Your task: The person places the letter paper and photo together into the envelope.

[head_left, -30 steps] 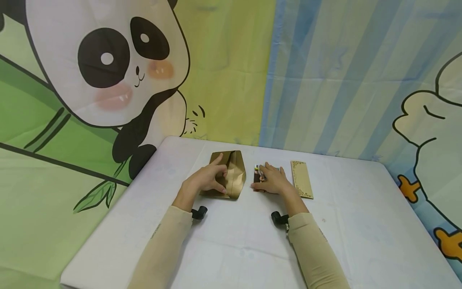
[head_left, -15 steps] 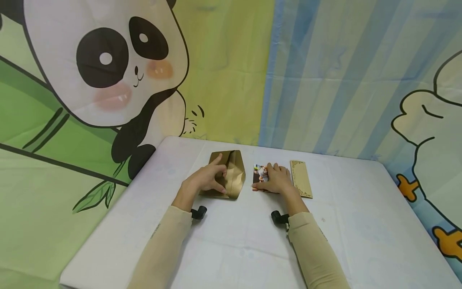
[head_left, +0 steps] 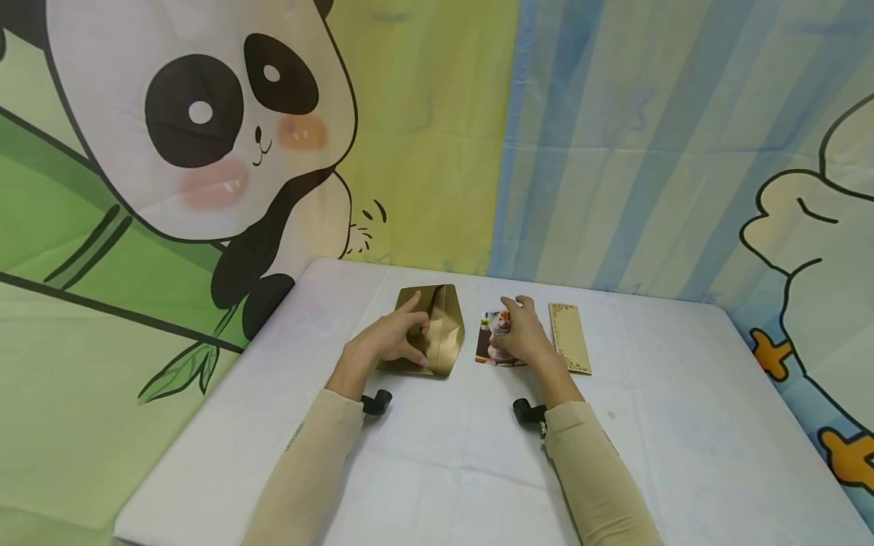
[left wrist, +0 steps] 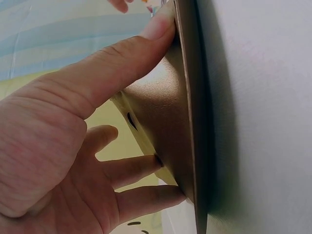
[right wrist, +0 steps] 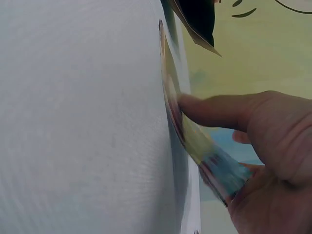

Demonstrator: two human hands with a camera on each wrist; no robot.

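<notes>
Left hand point(head_left: 388, 337) rests, grip relaxed, on open envelope point(head_left: 445, 334); just right, right hand's point(head_left: 527, 335) grip holds photo point(head_left: 496, 327), outside envelope, right end raised, left end seemingly not yet clear of tabletop point(head_left: 444, 462).

Through my left wrist camera I see the bare left hand point(left wrist: 53, 141) against a shiny, thin-edged bronze-brown paper envelope point(left wrist: 161, 112). Its thumb point(left wrist: 114, 68) stretches toward the top of the view, the tip touching the envelope; two lower fingertips point(left wrist: 175, 194) meet it too, while another finger is apart. I see the envelope nearly edge-on, beside the smooth white tabletop point(left wrist: 278, 117). Behind is a yellow and blue-striped cloth backdrop point(left wrist: 53, 44); part of the right hand point(left wrist: 119, 5) shows at the top edge.
</notes>
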